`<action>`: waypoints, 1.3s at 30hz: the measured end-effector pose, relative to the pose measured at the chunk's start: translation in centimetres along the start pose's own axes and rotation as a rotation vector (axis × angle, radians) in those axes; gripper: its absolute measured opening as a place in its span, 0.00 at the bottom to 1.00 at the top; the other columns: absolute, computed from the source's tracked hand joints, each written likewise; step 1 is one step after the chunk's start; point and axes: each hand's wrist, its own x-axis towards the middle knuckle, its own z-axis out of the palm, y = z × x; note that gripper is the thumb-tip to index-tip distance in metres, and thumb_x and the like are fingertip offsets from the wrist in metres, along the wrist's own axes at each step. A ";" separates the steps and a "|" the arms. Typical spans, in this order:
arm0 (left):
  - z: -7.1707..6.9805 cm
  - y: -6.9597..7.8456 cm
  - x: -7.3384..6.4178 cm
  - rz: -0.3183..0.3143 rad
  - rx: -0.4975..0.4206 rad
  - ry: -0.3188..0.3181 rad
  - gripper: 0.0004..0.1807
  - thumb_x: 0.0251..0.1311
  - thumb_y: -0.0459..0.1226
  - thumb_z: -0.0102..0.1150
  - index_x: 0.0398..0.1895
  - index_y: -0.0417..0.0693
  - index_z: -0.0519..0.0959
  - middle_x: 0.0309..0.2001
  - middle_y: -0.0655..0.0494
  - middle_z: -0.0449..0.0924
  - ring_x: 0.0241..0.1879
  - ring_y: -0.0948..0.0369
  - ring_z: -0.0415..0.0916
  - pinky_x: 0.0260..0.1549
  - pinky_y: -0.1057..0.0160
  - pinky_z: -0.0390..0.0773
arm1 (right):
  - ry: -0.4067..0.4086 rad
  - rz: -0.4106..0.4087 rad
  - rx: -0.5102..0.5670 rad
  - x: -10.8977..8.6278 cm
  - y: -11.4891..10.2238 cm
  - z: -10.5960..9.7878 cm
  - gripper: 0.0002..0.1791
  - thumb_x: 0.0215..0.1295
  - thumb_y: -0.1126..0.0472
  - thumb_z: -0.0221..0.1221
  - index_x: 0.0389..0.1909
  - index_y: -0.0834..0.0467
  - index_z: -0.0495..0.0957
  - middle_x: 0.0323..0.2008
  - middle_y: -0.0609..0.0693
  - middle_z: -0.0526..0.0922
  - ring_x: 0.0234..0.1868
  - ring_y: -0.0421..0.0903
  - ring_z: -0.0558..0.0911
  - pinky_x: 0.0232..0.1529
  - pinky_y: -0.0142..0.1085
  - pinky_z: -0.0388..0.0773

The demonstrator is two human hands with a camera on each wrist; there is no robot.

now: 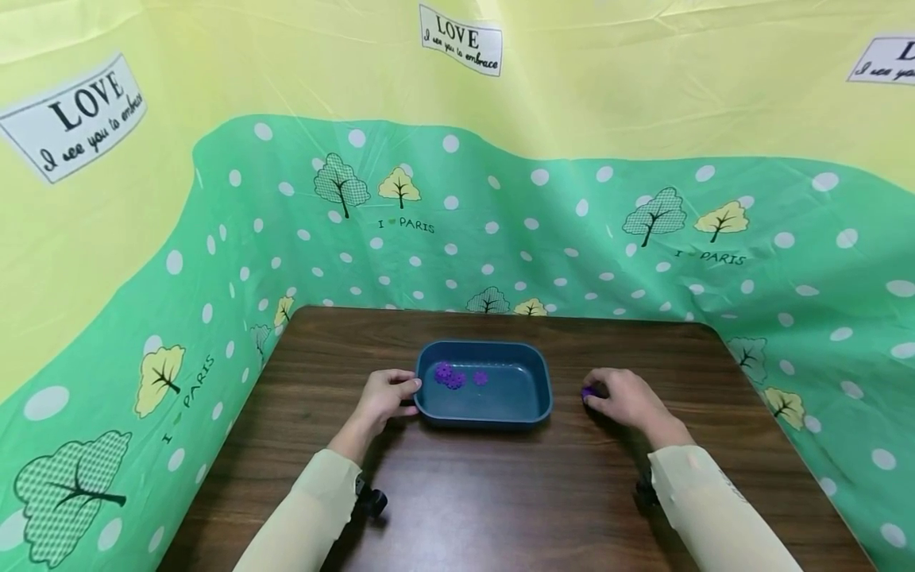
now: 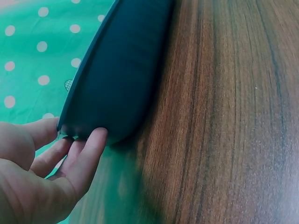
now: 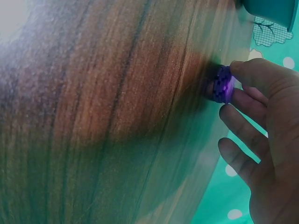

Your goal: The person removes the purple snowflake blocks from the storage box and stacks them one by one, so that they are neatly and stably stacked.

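Note:
A dark blue rectangular tray [image 1: 484,420] with rounded corners stands on the wooden table. My left hand [image 1: 387,396] holds its left end, thumb at the rim and fingers against the outer wall [image 2: 112,74]. Several purple notched discs [image 1: 455,380] lie inside, mostly toward the left; one disc [image 1: 481,379] sits nearer the middle. Right of the tray, my right hand [image 1: 623,396] pinches purple notched discs [image 3: 224,85], stacked face to face, between thumb and fingers. They are close over the tabletop, and the hand partly covers them in the head view.
The brown wooden table [image 1: 472,492] reaches back to a green and yellow printed cloth [image 1: 457,238] hanging around its far and side edges. A black wrist camera [image 1: 373,501] sits under the left sleeve, and another [image 1: 646,494] under the right.

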 end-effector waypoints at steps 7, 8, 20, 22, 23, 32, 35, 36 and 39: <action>0.0 0.1 0.1 -0.008 0.012 -0.010 0.19 0.70 0.33 0.63 0.60 0.32 0.78 0.53 0.38 0.78 0.43 0.51 0.84 0.44 0.49 0.90 | -0.008 -0.002 0.012 0.0 0.3 -0.3 0.13 0.66 0.54 0.69 0.48 0.54 0.84 0.44 0.51 0.86 0.46 0.51 0.83 0.49 0.56 0.85; 0.0 0.1 0.0 -0.009 0.013 -0.011 0.19 0.70 0.34 0.63 0.60 0.32 0.78 0.53 0.38 0.78 0.43 0.51 0.84 0.45 0.49 0.90 | -0.006 -0.005 0.011 0.0 0.4 -0.4 0.13 0.66 0.54 0.68 0.48 0.54 0.84 0.44 0.51 0.86 0.46 0.51 0.83 0.48 0.55 0.85; -0.1 0.0 -0.1 -0.008 0.003 -0.005 0.18 0.70 0.33 0.63 0.58 0.33 0.79 0.52 0.38 0.78 0.42 0.50 0.85 0.42 0.50 0.91 | 0.068 -0.088 -0.016 1.4 -1.4 -3.5 0.13 0.71 0.60 0.62 0.52 0.61 0.83 0.45 0.54 0.86 0.41 0.49 0.84 0.42 0.50 0.86; -0.1 0.0 -0.1 -0.005 0.003 -0.005 0.18 0.70 0.34 0.63 0.58 0.33 0.79 0.53 0.38 0.78 0.42 0.49 0.85 0.41 0.51 0.91 | 0.078 -0.106 -0.023 1.8 -2.1 -3.9 0.13 0.71 0.60 0.62 0.52 0.61 0.83 0.45 0.54 0.86 0.42 0.49 0.83 0.43 0.50 0.86; 0.0 0.0 0.0 -0.004 0.002 -0.006 0.18 0.70 0.33 0.63 0.58 0.33 0.79 0.53 0.38 0.78 0.42 0.49 0.85 0.41 0.51 0.91 | 0.081 -0.117 -0.025 2.0 -2.5 -4.1 0.13 0.71 0.60 0.62 0.52 0.61 0.83 0.46 0.54 0.86 0.42 0.49 0.83 0.43 0.50 0.86; -0.1 0.0 -0.1 -0.001 0.005 -0.009 0.19 0.70 0.33 0.63 0.59 0.31 0.78 0.51 0.38 0.78 0.42 0.49 0.86 0.43 0.49 0.90 | 0.097 -0.207 -0.016 4.3 -6.1 -4.5 0.13 0.68 0.59 0.65 0.51 0.58 0.84 0.46 0.53 0.86 0.44 0.50 0.84 0.45 0.50 0.86; -0.1 0.0 -0.1 -0.006 -0.002 -0.011 0.19 0.70 0.33 0.63 0.60 0.31 0.78 0.51 0.39 0.79 0.43 0.50 0.86 0.43 0.50 0.90 | 0.087 -0.223 -0.004 4.9 -7.0 -4.3 0.14 0.68 0.58 0.66 0.51 0.58 0.84 0.46 0.52 0.86 0.44 0.50 0.84 0.44 0.49 0.86; -0.1 0.1 -0.1 -0.007 -0.004 -0.010 0.19 0.69 0.33 0.64 0.59 0.31 0.78 0.50 0.40 0.79 0.43 0.50 0.86 0.42 0.50 0.91 | 0.085 -0.226 -0.003 5.1 -7.4 -4.3 0.14 0.68 0.57 0.66 0.52 0.57 0.84 0.46 0.52 0.86 0.43 0.50 0.84 0.44 0.49 0.86; -0.1 0.2 -0.1 -0.008 -0.007 -0.009 0.19 0.69 0.33 0.63 0.59 0.32 0.78 0.50 0.40 0.79 0.44 0.49 0.86 0.41 0.51 0.91 | 0.077 -0.245 0.008 5.6 -8.4 -4.1 0.15 0.68 0.57 0.67 0.52 0.57 0.84 0.46 0.52 0.86 0.43 0.49 0.84 0.44 0.49 0.86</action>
